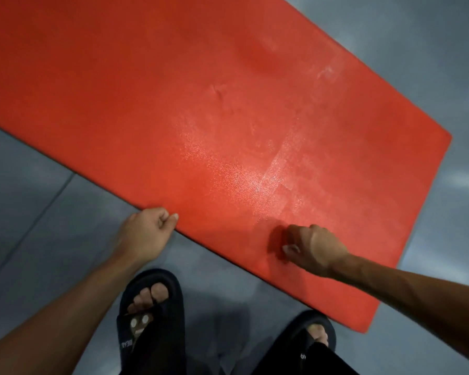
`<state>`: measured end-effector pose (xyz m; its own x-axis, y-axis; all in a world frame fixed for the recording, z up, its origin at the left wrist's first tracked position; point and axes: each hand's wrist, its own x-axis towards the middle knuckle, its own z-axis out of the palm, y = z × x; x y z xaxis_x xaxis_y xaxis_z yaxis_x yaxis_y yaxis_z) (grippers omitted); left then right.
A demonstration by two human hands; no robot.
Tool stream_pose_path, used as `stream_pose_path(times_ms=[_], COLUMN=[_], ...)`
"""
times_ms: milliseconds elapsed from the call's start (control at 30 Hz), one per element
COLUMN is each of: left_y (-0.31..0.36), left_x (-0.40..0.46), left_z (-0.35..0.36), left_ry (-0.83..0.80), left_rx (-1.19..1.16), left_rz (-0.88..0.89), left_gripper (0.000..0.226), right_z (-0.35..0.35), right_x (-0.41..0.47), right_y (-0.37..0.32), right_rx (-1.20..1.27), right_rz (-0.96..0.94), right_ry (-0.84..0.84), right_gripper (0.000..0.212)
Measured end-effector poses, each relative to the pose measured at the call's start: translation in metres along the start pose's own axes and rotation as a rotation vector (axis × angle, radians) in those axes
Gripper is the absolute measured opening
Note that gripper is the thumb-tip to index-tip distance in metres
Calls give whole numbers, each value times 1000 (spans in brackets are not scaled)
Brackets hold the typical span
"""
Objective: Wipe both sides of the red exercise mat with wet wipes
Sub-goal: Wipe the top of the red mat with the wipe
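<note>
Grey tiled floor (38, 190), red mat (201, 104) seemingly flat on it, sandalled feet (152, 307)

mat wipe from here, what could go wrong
1. The left hand grips only the near edge of the mat; hard strokes could probably slide or buckle it on the smooth floor.
2. Shiny streaks near the right hand look wet; the sandals stand close by, so stepping there might slip.
3. The wipe is barely visible in the fingers, so the contact patch is likely small and may leave gaps.

floor (52, 190): grey, smooth, glossy | seams: thin dark lines, perhaps tile joints; light: pale blurred reflections
</note>
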<state>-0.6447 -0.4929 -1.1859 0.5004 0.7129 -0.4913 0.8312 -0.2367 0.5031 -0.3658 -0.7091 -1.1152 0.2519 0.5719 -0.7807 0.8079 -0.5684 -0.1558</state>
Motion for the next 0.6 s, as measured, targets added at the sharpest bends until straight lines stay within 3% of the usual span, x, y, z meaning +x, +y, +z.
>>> stream_pose_path(times_ms=[100,167,300,367,433,600], left_y=[6,8,10,12,17,33], left_x=[-3,-4,-4,-5,-3,2], left_z=[1,0,-4,-6,-9,-16], left_ry=[-5,-21,-41,-44,-51,-114], left_rx=[-8,0,49,55,79,204], left_rz=[-53,-76,-127,-134,-146,-204], left_gripper=[48,48,47,47,47,47], right_z=[11,27,49,52,51,38], right_x=[-11,-9,18,32,38,28], right_y=[0,-20,-83,-115,-142,-149], right_rx=[274,430,504,605,695,832], right_rz=[161,143,74,46,30,100], right_ry=[-96,-62,102,153,162,160], right_gripper=[18,18,6,15,22,3])
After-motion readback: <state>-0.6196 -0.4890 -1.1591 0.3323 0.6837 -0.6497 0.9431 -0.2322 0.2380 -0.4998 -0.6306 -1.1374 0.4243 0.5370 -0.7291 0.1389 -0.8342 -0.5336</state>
